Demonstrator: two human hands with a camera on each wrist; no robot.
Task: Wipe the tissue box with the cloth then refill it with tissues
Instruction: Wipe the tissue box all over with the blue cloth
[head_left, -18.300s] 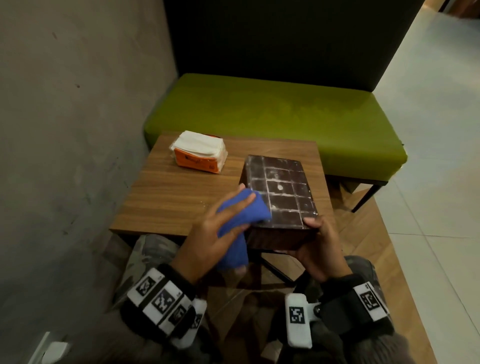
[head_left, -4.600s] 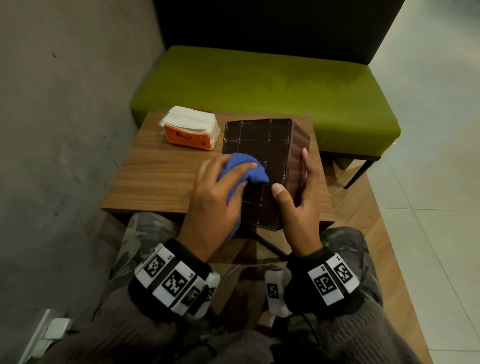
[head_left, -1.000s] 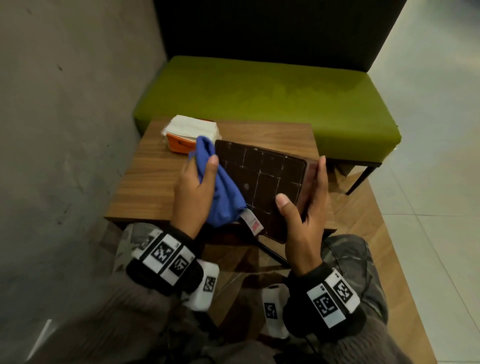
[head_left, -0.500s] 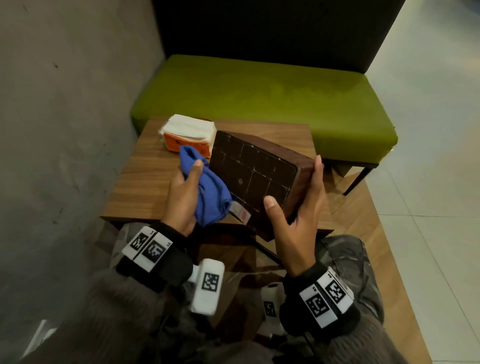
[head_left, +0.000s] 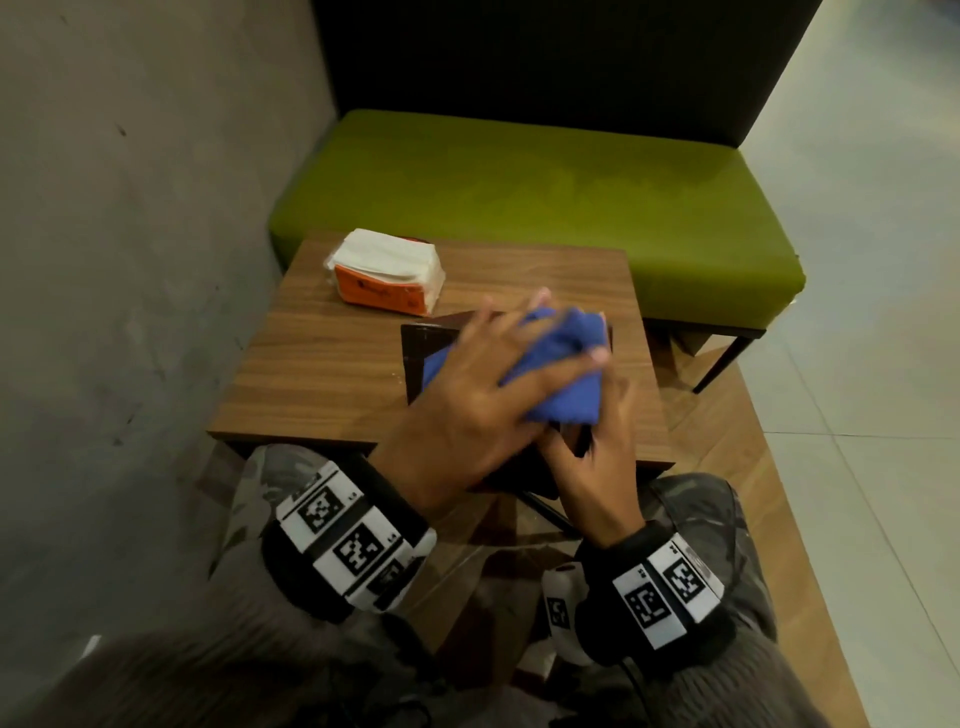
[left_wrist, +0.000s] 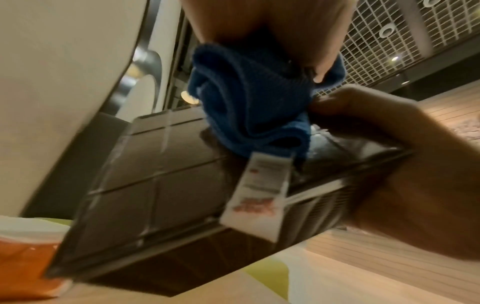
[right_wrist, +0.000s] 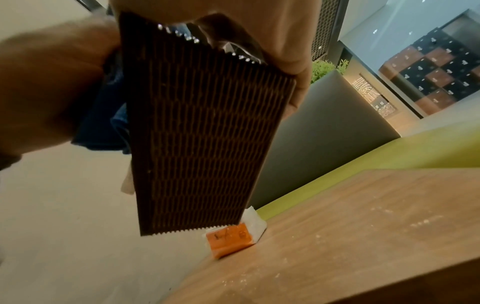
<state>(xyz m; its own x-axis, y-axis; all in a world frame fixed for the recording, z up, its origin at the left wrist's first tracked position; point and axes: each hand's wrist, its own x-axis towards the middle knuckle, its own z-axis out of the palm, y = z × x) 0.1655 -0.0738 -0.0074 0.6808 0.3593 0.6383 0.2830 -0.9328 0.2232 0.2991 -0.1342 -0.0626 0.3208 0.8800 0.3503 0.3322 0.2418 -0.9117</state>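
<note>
Cloth (head_left: 550, 364) has been swept from the left edge of the tissue box (head_left: 415, 345) onto its gridded face, pressed flat under the left hand (head_left: 483, 410). The box is clamped at its right side by the right hand (head_left: 597, 447), over the table's near edge. Wiping appears unfinished; the tissues (head_left: 387, 273) lie untouched at far left.

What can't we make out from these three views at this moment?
- Head: most of the tissue box top is hidden by the left hand and cloth; fingers are motion-blurred.
- Left wrist: print on the cloth's tag is blurred.
- Right wrist: writing on the tissue pack is too small.
</note>
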